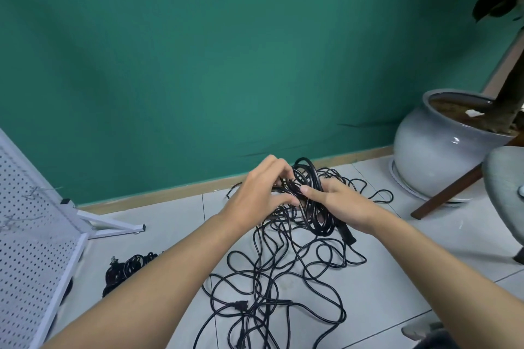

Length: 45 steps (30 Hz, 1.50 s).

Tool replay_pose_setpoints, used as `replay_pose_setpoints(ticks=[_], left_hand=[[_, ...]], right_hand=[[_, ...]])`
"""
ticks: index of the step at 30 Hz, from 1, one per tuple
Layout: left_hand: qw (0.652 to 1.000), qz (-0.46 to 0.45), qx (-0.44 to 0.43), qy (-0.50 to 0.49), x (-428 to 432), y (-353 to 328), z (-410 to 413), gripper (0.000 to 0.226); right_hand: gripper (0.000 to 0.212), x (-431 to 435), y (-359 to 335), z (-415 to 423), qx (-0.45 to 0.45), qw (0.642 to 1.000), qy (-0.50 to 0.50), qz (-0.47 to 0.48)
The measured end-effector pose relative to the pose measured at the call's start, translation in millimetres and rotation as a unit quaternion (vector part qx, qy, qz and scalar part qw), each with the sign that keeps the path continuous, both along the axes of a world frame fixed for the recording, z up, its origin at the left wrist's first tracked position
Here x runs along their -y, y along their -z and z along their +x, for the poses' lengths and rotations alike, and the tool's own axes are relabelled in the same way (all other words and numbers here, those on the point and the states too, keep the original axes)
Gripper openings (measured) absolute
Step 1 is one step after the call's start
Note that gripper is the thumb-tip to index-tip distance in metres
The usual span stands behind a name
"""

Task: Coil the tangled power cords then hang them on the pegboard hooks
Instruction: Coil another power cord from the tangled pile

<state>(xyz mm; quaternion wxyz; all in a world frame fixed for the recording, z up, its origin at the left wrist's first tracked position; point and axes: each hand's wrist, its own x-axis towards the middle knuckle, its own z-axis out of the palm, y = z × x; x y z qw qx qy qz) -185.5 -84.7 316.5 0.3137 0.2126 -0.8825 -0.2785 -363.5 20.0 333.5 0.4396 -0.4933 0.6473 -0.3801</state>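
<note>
Pegboard (31, 235) left, cords (283, 278) centre, pot (431, 147) right

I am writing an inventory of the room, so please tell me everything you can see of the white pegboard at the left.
The pegboard is a white panel, metal by its look, with even rows of small round holes and a white frame. The picture's left edge cuts it off. It stands on the tiled floor on white square-tube feet with dark end caps, near the green wall. A few thin wire hooks stick out of it; nothing hangs on them.
</note>
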Motion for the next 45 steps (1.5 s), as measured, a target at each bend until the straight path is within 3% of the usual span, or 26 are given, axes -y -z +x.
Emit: replay_pose_setpoints(ticks=[13,18,21,23,26,28,33,37,45], left_hand=[[0.996,0.015,0.057,0.067,7,-10,1,0.023],[0.998,-0.008,0.051,0.043,10,-13,2,0.022],[0.998,-0.042,0.051,0.013,8,-12,4,0.028],[0.998,-0.052,0.037,-0.016,8,-12,6,0.034],[0.997,-0.01,-0.032,-0.064,11,-14,8,0.027],[0.994,0.044,-0.041,-0.093,18,-13,12,0.013],[0.985,0.12,0.103,-0.064,30,10,29,0.014],[0.98,0.162,0.051,-0.107,29,10,24,0.004],[0.937,0.3,-0.082,-0.157,8,-8,-3,0.007]], right_hand=[[0.035,1,4,-3,-0.077,0.995,-0.058,0.004],[0.022,0,-3,-1,-0.067,0.993,-0.097,0.006],[0.041,0,1,1,-0.135,0.984,-0.111,0.032],[0.037,0,3,1,-0.128,0.986,-0.104,0.03],[0.01,1,-1,0,-0.057,0.996,-0.074,-0.012],[0.011,1,-3,-2,-0.027,0.998,-0.053,-0.022],[0.015,-1,-1,-5,-0.018,0.999,-0.036,-0.016],[0.017,0,-2,-1,-0.021,0.999,-0.028,-0.011],[0.022,6,4,11,-0.125,0.991,-0.014,-0.045]])
